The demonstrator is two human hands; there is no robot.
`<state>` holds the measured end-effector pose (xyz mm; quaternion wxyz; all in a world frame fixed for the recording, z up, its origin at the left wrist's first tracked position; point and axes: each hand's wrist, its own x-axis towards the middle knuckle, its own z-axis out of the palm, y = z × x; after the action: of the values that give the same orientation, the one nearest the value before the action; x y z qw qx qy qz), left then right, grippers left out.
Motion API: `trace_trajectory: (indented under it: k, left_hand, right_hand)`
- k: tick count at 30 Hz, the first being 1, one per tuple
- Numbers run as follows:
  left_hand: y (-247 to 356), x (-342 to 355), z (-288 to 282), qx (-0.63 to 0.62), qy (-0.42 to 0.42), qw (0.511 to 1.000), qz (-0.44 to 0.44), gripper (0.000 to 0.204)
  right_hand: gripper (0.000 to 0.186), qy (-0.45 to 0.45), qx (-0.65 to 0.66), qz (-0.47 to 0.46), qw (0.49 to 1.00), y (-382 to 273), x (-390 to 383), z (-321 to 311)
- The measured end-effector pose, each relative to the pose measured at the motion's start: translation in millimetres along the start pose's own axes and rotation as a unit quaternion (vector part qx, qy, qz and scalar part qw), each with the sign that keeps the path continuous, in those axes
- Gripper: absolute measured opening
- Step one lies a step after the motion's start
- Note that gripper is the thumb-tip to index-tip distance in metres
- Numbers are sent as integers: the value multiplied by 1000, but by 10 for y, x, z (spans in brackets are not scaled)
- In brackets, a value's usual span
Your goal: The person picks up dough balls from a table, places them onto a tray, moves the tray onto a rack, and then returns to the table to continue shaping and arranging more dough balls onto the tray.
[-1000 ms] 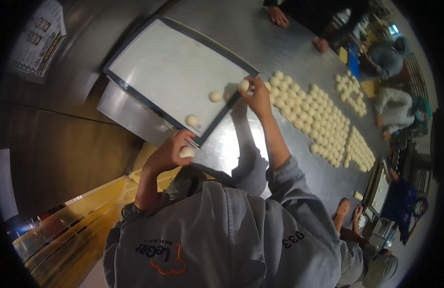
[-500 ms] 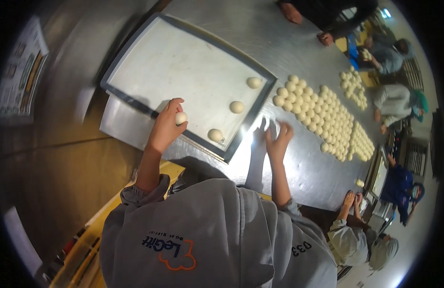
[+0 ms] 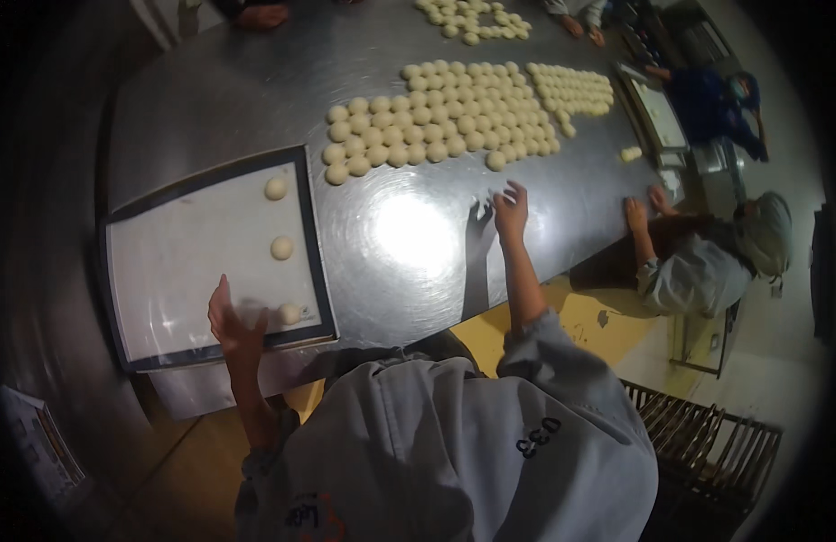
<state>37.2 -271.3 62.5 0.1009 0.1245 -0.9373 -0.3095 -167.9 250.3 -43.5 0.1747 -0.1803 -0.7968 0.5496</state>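
Observation:
My left hand (image 3: 228, 321) hovers over the near edge of a dark-rimmed baking tray (image 3: 165, 271) lined with a white sheet; a pale, blurred dough ball (image 3: 251, 311) sits at its fingertips. Three dough balls lie in a column on the tray's right side: far (image 3: 275, 188), middle (image 3: 282, 247) and near (image 3: 289, 313). My right hand (image 3: 510, 210) is stretched out low over the shiny steel table (image 3: 409, 244), fingers spread and holding nothing. Just beyond it, rows of dough balls (image 3: 436, 117) cover the table, the closest being a single ball (image 3: 496, 161).
A person in a grey top and hair cover (image 3: 698, 262) leans on the table's right edge with a hand (image 3: 636, 215) flat on it. Another tray (image 3: 657, 113) and a person in blue stand at the far right. Other hands (image 3: 260, 14) rest at the far edge. A wire rack (image 3: 707, 434) stands lower right.
The view has swung, so the tray now sits to my left. My left hand dropped to the tray's near edge with its dough ball; my right hand reached farther toward the rows.

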Motion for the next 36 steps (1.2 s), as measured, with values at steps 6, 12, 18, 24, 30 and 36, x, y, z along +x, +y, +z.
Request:
trace_trajectory:
  k: [6, 12, 18, 24, 30, 36]
  left_hand:
    - [869, -127, 418, -26, 19, 989, 147, 87]
    - [1846, -593, 1004, -162, -101, 981, 25, 74]
    - [1991, -606, 2174, -441, -104, 885, -106, 71]
    - [2023, -558, 2667, -294, -171, 939, -46, 40]
    - [2059, -408, 2257, 144, 90, 971, 168, 28]
    - [2146, -751, 3034, -110, -57, 970, 209, 23]
  right_hand:
    - [70, 128, -185, 76, 971, -255, 844, 693]
    - [37, 1, 75, 149, 986, -34, 1012, 149]
    - [42, -491, 94, 33, 865, -618, -244, -697]
    - [60, -439, -3, -205, 875, 14, -629, -1026]
    - [34, -223, -208, -264, 915, 159, 74, -1628]
    - [37, -388, -121, -296, 865, 19, -609, -973]
